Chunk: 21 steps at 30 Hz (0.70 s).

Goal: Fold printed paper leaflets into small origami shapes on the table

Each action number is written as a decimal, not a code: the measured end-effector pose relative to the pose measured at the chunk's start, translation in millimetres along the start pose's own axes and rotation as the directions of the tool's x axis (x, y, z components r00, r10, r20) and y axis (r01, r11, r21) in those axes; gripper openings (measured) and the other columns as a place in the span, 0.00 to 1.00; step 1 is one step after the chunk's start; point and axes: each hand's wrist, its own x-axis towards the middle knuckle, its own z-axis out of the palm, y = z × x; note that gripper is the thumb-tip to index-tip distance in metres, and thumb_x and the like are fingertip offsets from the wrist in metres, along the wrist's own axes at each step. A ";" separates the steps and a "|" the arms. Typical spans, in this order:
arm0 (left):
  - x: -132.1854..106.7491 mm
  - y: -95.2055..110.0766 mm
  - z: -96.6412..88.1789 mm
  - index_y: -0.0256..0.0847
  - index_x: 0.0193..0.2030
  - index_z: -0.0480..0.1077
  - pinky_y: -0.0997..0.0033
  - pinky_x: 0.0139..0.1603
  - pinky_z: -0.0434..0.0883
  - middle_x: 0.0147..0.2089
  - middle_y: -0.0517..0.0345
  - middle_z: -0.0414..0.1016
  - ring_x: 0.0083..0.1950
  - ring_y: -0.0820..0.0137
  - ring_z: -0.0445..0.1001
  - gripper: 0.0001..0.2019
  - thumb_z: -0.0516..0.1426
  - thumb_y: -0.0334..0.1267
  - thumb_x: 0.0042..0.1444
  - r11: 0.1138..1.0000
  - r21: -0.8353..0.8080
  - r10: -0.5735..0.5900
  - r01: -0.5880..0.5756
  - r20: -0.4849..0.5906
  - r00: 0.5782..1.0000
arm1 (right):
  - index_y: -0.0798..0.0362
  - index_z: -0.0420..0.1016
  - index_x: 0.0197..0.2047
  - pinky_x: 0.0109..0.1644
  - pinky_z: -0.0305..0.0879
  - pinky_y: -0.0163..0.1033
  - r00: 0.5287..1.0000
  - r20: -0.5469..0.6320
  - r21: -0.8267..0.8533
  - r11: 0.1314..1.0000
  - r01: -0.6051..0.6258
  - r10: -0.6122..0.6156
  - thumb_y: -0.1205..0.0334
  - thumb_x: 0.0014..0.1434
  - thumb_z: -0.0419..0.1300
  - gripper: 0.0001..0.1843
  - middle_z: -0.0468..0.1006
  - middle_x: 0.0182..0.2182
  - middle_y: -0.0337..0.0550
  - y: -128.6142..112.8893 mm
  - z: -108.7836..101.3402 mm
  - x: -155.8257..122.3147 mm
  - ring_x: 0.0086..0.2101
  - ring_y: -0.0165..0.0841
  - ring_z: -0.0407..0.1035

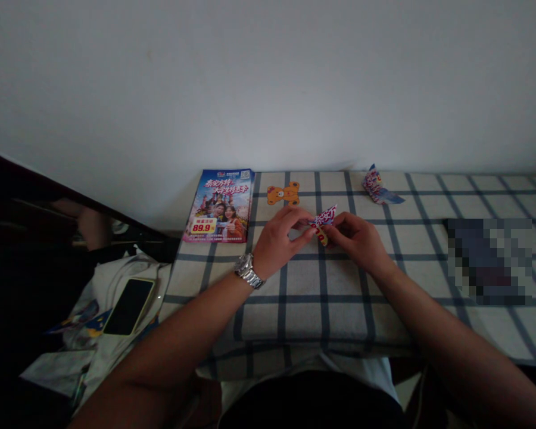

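Between my two hands is a small piece of folded printed paper, coloured white, purple and yellow, held just above the checked tablecloth. My left hand, with a silver watch on its wrist, pinches the paper's left side. On the other side, the thumb and fingers of my right hand are closed on it, and they hide part of its lower edge. Beyond my hands lies a flat orange bear cutout. Farther back on the right rests another folded paper piece with similar print.
A stack of printed flyers lies at the table's back left. On the right is a dark, pixelated flat object. Left of the table, a phone rests on pale cloth and papers. A wall borders the table's back edge.
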 end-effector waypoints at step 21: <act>-1.1 -5.5 7.4 0.41 0.50 0.73 0.62 0.52 0.81 0.49 0.51 0.76 0.50 0.65 0.78 0.13 0.67 0.43 0.63 0.998 -0.050 -0.024 0.027 0.063 0.998 | 0.47 0.78 0.45 0.38 0.80 0.42 0.992 0.064 -0.085 0.989 0.118 -0.112 0.43 0.67 0.64 0.17 0.85 0.36 0.41 8.5 2.4 -1.7 0.33 0.37 0.81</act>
